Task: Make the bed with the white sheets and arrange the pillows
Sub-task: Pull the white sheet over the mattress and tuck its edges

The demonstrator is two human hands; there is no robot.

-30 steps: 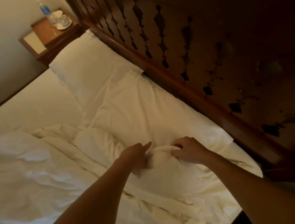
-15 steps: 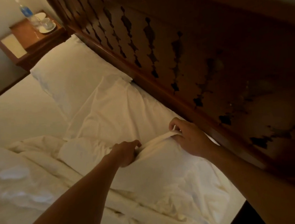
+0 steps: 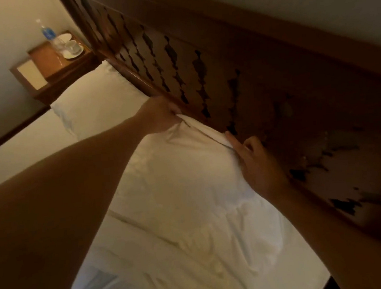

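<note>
- The dark carved wooden headboard (image 3: 272, 91) runs from 12 o'clock down to 4 o'clock of the view.
- The rumpled white bed sheet (image 3: 150, 274) covers the mattress from 9 to 6 o'clock.
- The plump white fabric pillow (image 3: 188, 179) lies at the centre, its top hem up against the headboard.
- A second flat white pillow (image 3: 98, 101) lies at its 10 o'clock, also beside the headboard.
- The brown wooden nightstand (image 3: 46, 58) stands at 11 o'clock.
- The left hand (image 3: 159, 114) grips the plump pillow's hem at its 11 o'clock corner, fingers curled round the cloth.
- The right hand (image 3: 258, 163) holds the same hem at 2 o'clock — one finger straight, the others curled.
- On the nightstand stands a clear plastic bottle (image 3: 47, 34) — a white cup (image 3: 72, 46) just beside it.
</note>
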